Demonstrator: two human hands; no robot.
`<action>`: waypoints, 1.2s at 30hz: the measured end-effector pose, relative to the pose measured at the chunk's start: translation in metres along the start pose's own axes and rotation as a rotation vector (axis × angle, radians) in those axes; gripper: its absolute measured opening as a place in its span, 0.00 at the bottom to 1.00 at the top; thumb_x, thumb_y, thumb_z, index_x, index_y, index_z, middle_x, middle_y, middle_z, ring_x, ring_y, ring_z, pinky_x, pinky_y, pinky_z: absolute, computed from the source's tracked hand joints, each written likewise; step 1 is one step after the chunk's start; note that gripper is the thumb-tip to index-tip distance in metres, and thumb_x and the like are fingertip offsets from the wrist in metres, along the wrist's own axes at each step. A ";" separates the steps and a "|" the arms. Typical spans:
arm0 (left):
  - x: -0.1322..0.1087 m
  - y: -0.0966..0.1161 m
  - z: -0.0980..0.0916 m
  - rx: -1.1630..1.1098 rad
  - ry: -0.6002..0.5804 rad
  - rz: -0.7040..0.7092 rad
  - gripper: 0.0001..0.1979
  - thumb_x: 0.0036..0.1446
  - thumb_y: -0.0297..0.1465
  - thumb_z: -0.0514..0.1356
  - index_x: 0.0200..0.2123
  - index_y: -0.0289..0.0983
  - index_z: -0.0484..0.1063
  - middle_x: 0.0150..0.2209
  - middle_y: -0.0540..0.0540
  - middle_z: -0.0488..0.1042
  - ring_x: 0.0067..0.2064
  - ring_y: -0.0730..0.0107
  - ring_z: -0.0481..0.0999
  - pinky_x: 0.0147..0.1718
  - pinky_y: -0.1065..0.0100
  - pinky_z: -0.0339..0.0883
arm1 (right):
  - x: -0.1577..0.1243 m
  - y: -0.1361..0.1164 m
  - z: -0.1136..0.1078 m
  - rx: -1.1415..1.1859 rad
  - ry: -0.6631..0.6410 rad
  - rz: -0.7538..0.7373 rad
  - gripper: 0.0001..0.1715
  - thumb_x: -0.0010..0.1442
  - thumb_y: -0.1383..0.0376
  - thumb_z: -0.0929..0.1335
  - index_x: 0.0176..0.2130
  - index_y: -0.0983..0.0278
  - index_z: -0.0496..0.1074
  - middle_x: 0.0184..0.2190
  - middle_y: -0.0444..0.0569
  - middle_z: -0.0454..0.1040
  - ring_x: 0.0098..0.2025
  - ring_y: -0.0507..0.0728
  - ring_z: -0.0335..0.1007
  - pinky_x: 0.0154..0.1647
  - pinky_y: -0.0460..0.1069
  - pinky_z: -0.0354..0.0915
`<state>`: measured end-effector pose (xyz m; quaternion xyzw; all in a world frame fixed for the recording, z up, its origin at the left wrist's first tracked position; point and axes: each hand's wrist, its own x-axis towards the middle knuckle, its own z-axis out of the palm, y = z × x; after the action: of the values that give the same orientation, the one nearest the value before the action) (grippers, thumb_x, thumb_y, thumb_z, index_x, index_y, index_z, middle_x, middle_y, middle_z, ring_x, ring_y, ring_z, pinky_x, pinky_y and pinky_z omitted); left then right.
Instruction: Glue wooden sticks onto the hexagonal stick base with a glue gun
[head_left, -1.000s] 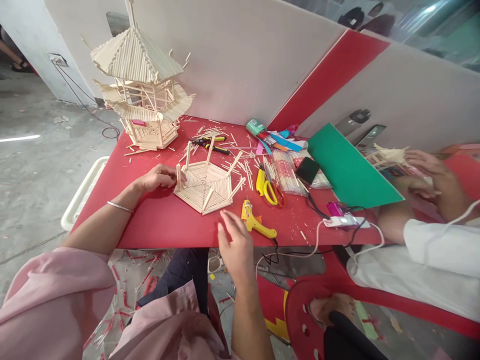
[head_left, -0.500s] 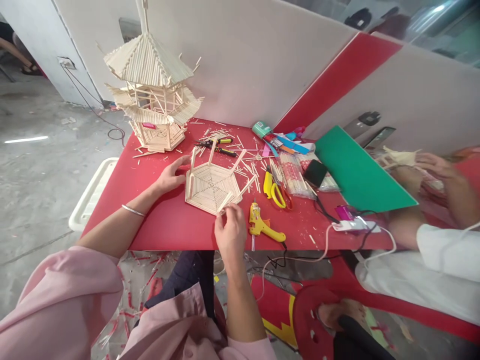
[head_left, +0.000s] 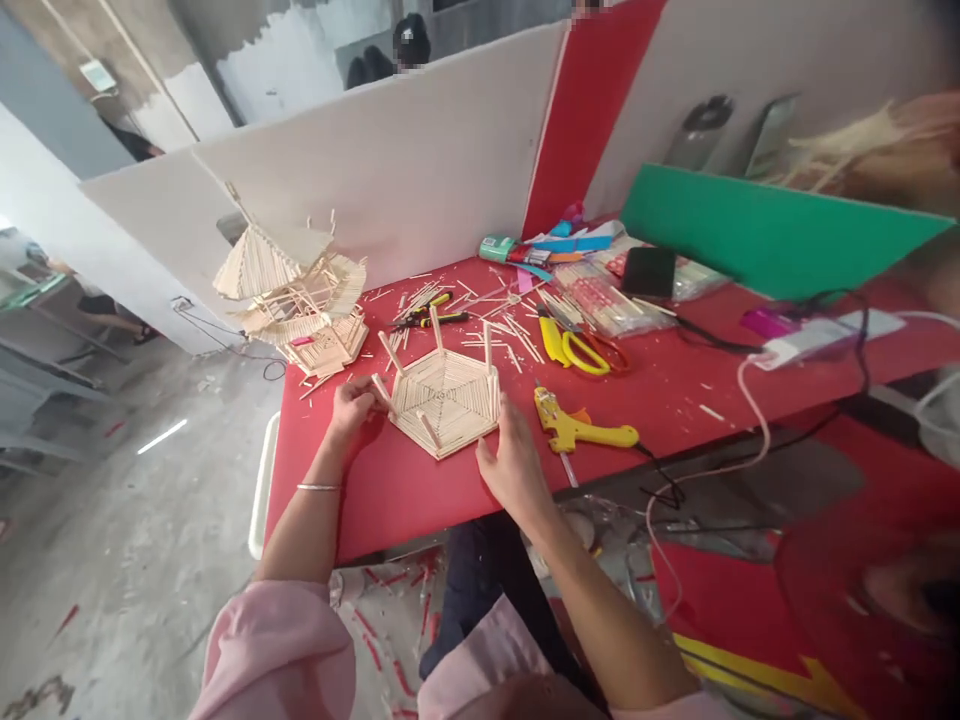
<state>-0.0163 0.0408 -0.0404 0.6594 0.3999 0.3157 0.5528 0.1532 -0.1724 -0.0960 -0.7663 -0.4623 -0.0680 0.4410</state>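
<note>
A six-sided platform (head_left: 465, 415) made of thin wooden sticks lies on the red table, with short stick posts standing at its corners, some leaning outward. At its left corner, the fingers of my left hand (head_left: 352, 410) are closed around a leaning post (head_left: 382, 392). My right hand (head_left: 516, 455) rests by the right edge of the platform, fingers stretched along it and thumb apart. A yellow glue gun (head_left: 581, 428) lies to the right of that hand. Behind the platform are pliers (head_left: 431, 312) and loose sticks (head_left: 517, 335).
A stick pagoda (head_left: 296, 295) stands at the table's back left. Yellow-handled scissors (head_left: 574, 350), bagged sticks (head_left: 600, 300) and a black phone-like object (head_left: 649, 272) lie right of centre. A green board (head_left: 765, 235) divides off a co-worker's side. A power strip (head_left: 832, 338) trails cables.
The view has swung left. The platform has been turned. My left hand has closed on a corner post; my right hand has left the near post and opened along the right edge.
</note>
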 end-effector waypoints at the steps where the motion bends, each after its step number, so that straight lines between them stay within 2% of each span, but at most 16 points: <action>1: 0.001 0.002 -0.002 -0.013 0.039 -0.010 0.22 0.38 0.31 0.58 0.39 0.34 0.77 0.23 0.46 0.77 0.23 0.64 0.75 0.19 0.69 0.61 | 0.001 -0.002 0.001 0.015 0.014 0.022 0.44 0.61 0.68 0.62 0.72 0.72 0.47 0.64 0.71 0.63 0.67 0.71 0.61 0.62 0.69 0.65; 3: 0.002 0.004 -0.003 -0.003 0.128 -0.005 0.20 0.39 0.31 0.60 0.39 0.34 0.76 0.22 0.49 0.75 0.20 0.70 0.71 0.18 0.71 0.58 | 0.000 -0.007 0.000 0.034 0.038 0.071 0.46 0.61 0.69 0.62 0.72 0.73 0.44 0.67 0.72 0.58 0.69 0.72 0.56 0.64 0.69 0.63; 5: 0.004 0.004 -0.001 0.024 0.139 0.026 0.23 0.40 0.31 0.61 0.43 0.34 0.76 0.23 0.51 0.74 0.19 0.75 0.67 0.18 0.73 0.58 | -0.008 -0.014 -0.002 0.042 0.043 0.101 0.47 0.62 0.68 0.63 0.73 0.72 0.41 0.69 0.72 0.56 0.70 0.72 0.54 0.65 0.69 0.62; 8: 0.005 0.003 0.006 0.014 -0.027 0.099 0.35 0.41 0.29 0.62 0.57 0.37 0.70 0.30 0.51 0.78 0.20 0.79 0.66 0.20 0.74 0.60 | -0.026 -0.025 -0.006 0.060 0.017 0.099 0.47 0.63 0.67 0.63 0.73 0.72 0.40 0.69 0.72 0.55 0.70 0.72 0.55 0.66 0.69 0.62; 11: 0.004 0.003 0.011 -0.030 -0.186 0.143 0.43 0.40 0.30 0.65 0.63 0.42 0.64 0.47 0.45 0.80 0.20 0.81 0.66 0.20 0.72 0.61 | -0.037 -0.030 -0.004 0.111 -0.039 0.096 0.47 0.62 0.68 0.62 0.74 0.72 0.39 0.69 0.72 0.56 0.69 0.71 0.57 0.66 0.67 0.63; 13: 0.003 0.005 0.012 -0.023 -0.182 0.132 0.39 0.40 0.31 0.65 0.60 0.42 0.67 0.49 0.43 0.79 0.22 0.80 0.67 0.21 0.72 0.62 | -0.031 -0.028 0.001 0.150 -0.064 0.114 0.48 0.60 0.70 0.62 0.74 0.72 0.40 0.68 0.70 0.58 0.69 0.69 0.58 0.66 0.66 0.63; 16: 0.003 0.008 0.008 0.004 -0.039 0.100 0.30 0.40 0.31 0.63 0.51 0.36 0.73 0.36 0.44 0.81 0.25 0.74 0.70 0.23 0.72 0.61 | -0.009 -0.020 0.009 0.210 -0.071 0.139 0.50 0.55 0.74 0.61 0.74 0.70 0.44 0.66 0.66 0.63 0.68 0.67 0.61 0.66 0.64 0.63; 18: 0.003 0.009 0.005 0.010 0.045 0.079 0.26 0.40 0.30 0.62 0.47 0.34 0.74 0.28 0.47 0.78 0.23 0.74 0.68 0.22 0.72 0.60 | 0.004 -0.016 0.010 0.238 -0.079 0.150 0.51 0.54 0.75 0.61 0.73 0.69 0.45 0.65 0.64 0.65 0.67 0.65 0.63 0.66 0.64 0.64; 21: 0.003 0.010 0.002 0.093 0.058 0.043 0.21 0.38 0.28 0.61 0.40 0.35 0.77 0.23 0.51 0.75 0.20 0.75 0.65 0.20 0.72 0.59 | 0.007 -0.017 0.005 0.216 -0.071 0.173 0.49 0.54 0.75 0.61 0.73 0.70 0.47 0.66 0.66 0.63 0.67 0.67 0.62 0.66 0.64 0.64; 26: -0.001 0.016 0.000 0.188 -0.045 0.074 0.12 0.36 0.27 0.61 0.29 0.35 0.78 0.20 0.52 0.73 0.19 0.76 0.67 0.19 0.74 0.60 | -0.002 -0.024 -0.002 0.177 -0.120 0.166 0.48 0.54 0.75 0.60 0.72 0.73 0.48 0.63 0.68 0.66 0.66 0.69 0.63 0.65 0.65 0.64; 30: -0.005 0.023 -0.014 0.137 -0.246 -0.027 0.12 0.37 0.29 0.61 0.28 0.33 0.79 0.19 0.47 0.75 0.18 0.72 0.71 0.17 0.73 0.62 | 0.008 -0.028 -0.012 0.155 -0.136 0.160 0.49 0.54 0.75 0.60 0.73 0.75 0.46 0.68 0.69 0.60 0.70 0.69 0.57 0.67 0.65 0.62; 33: -0.005 0.024 -0.026 0.138 -0.383 -0.142 0.13 0.41 0.33 0.62 0.28 0.31 0.80 0.20 0.42 0.77 0.19 0.66 0.75 0.15 0.72 0.62 | 0.008 -0.028 -0.037 0.096 -0.050 0.052 0.48 0.57 0.75 0.60 0.73 0.73 0.45 0.70 0.67 0.56 0.70 0.66 0.56 0.68 0.63 0.62; 36: -0.004 0.023 -0.029 0.163 -0.440 -0.165 0.13 0.44 0.36 0.64 0.28 0.31 0.80 0.21 0.40 0.78 0.18 0.66 0.75 0.13 0.73 0.60 | 0.006 -0.011 -0.077 -0.028 -0.019 -0.097 0.39 0.59 0.76 0.59 0.68 0.66 0.60 0.62 0.60 0.70 0.64 0.65 0.65 0.66 0.63 0.63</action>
<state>-0.0392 0.0491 -0.0118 0.7198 0.3467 0.0850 0.5953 0.1716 -0.2233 -0.0404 -0.7497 -0.5019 -0.0886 0.4221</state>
